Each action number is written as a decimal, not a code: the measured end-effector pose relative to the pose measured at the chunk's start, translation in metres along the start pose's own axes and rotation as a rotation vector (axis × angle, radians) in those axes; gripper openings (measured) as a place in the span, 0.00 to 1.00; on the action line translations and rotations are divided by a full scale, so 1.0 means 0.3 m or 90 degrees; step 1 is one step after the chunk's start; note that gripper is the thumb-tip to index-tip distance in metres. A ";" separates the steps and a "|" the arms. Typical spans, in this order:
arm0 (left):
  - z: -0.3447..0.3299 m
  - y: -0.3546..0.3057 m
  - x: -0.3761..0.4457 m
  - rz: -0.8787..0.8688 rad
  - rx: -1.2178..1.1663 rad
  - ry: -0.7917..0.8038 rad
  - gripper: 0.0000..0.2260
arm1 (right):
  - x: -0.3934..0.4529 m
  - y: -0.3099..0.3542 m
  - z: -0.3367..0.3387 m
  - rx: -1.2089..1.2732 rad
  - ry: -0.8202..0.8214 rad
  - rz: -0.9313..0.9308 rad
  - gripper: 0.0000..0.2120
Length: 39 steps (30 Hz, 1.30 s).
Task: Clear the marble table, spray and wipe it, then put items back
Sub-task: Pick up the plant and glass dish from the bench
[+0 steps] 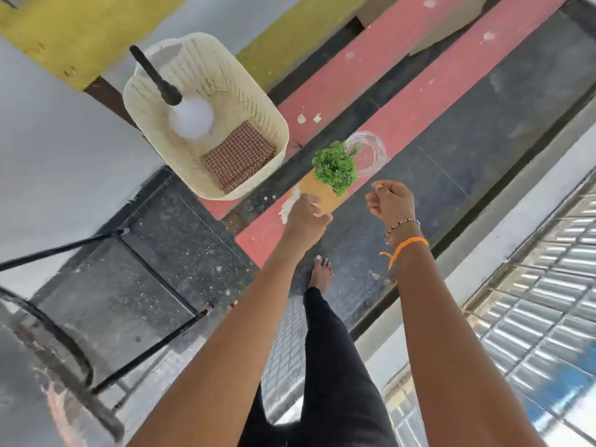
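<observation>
My left grip (306,214) clamps the plant pot (325,191), held over the steps just right of the basket (258,101), while the right (392,201) hangs loosely curled, holding nothing.

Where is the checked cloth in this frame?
In the head view, upper left of centre, the checked cloth lies folded on the bottom of the cream basket, beside the white spray bottle and left of the potted plant.
</observation>
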State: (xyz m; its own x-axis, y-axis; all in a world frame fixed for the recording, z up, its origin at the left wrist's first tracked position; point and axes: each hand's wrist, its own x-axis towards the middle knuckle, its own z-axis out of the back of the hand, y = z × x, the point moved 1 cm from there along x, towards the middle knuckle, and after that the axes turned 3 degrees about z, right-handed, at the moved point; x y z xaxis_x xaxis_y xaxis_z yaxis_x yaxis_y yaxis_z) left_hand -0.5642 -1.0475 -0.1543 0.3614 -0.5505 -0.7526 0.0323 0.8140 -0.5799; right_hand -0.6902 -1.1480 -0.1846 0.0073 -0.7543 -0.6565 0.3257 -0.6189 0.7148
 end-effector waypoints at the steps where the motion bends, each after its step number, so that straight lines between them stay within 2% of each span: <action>1: -0.034 -0.003 0.047 0.006 0.005 -0.031 0.20 | 0.057 -0.001 -0.001 -0.012 0.007 0.000 0.13; 6: -0.140 0.001 0.214 0.011 0.006 -0.157 0.37 | 0.276 -0.014 -0.012 -0.087 -0.021 0.010 0.14; 9: -0.173 -0.011 0.280 -0.027 0.024 -0.211 0.41 | 0.378 -0.013 -0.007 -0.191 -0.046 0.041 0.08; 10: -0.181 -0.016 0.301 -0.045 0.023 -0.228 0.41 | 0.409 -0.014 -0.006 -0.222 -0.058 0.052 0.10; 13: -0.192 -0.040 0.349 -0.103 0.012 -0.257 0.40 | 0.468 -0.007 -0.011 -0.284 -0.074 0.068 0.16; 16: -0.202 -0.057 0.389 -0.121 0.025 -0.264 0.33 | 0.503 0.001 -0.017 -0.368 -0.057 0.074 0.17; 19: -0.195 -0.053 0.417 -0.120 0.029 -0.307 0.26 | 0.524 -0.004 -0.017 -0.381 -0.052 0.095 0.13; 25: -0.159 -0.039 0.392 -0.127 0.008 -0.283 0.25 | 0.494 0.000 -0.004 -0.415 -0.039 0.130 0.08; 27: -0.151 -0.041 0.351 -0.136 0.001 -0.287 0.25 | 0.448 -0.003 -0.003 -0.395 -0.017 0.113 0.04; 33: -0.077 -0.041 0.157 -0.112 -0.123 -0.318 0.21 | 0.213 0.039 -0.003 -0.338 -0.026 0.127 0.06; 37: 0.044 -0.046 -0.031 -0.116 -0.210 -0.371 0.22 | 0.023 0.115 -0.033 -0.310 -0.012 0.211 0.12; 39: 0.100 -0.046 -0.107 -0.120 -0.232 -0.389 0.21 | -0.054 0.155 -0.058 -0.298 0.002 0.252 0.11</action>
State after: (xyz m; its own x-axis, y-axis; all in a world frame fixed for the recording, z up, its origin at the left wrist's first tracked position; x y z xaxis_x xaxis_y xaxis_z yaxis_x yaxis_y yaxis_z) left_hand -0.5484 -1.0354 -0.1128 0.8388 -0.3868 -0.3832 -0.1277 0.5445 -0.8290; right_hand -0.6587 -1.1609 -0.1449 0.2153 -0.9061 -0.3643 0.6784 -0.1295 0.7232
